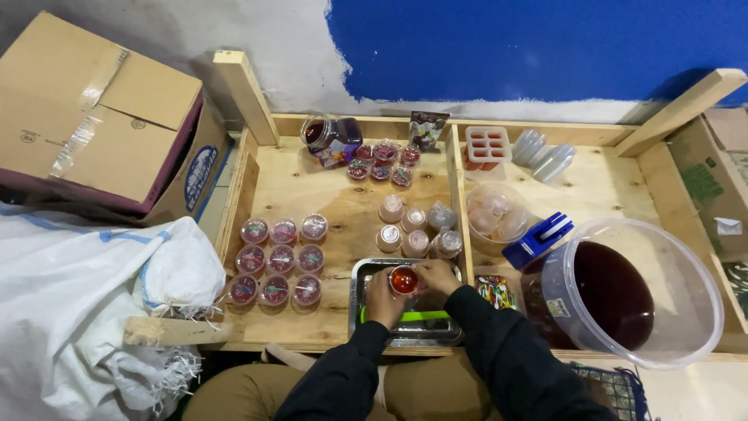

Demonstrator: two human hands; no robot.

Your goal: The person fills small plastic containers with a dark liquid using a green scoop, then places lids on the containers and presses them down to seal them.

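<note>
Both my hands hold one small clear cup (403,279) filled with dark red liquid, over a metal tray (362,274) at the front of the wooden table. My left hand (382,296) grips the cup from the left, and my right hand (441,277) closes on it from the right. A green tool (405,316) lies in the tray below my wrists. Nine lidded red cups (278,260) stand in a square block to the left. Several empty or pale cups (413,223) stand just beyond the tray.
A large clear bucket (686,312) of dark red liquid stands at right, with a blue scoop (538,238) beside it. Farther back are a jar (329,136), more filled cups (381,160), a pink mould (487,144) and a plastic bowl (499,214). Cardboard box (93,117) and white sacks (78,296) lie left.
</note>
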